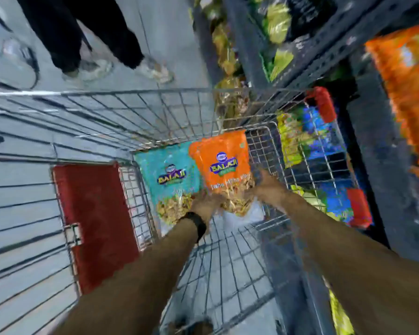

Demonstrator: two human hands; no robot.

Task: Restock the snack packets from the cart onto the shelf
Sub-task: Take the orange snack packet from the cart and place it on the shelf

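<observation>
Shop aisle, wire cart (111,112), orange packet (224,165) between both hands, teal packet (169,170) beside

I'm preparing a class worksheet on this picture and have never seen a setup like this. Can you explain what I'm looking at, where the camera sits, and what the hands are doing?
There is no machine here. A person wears a wide-angle camera on the head, looking down, so both bare arms reach into view from below. They reach into a wire shopping cart. At its bottom lie two snack packets: a teal packet and an orange packet partly over it. The left hand, with a dark band at the wrist, and the right hand meet the orange packet's lower end from either side; blur hides whether the grip has closed. The shelf with more packets is on the right.
</observation>
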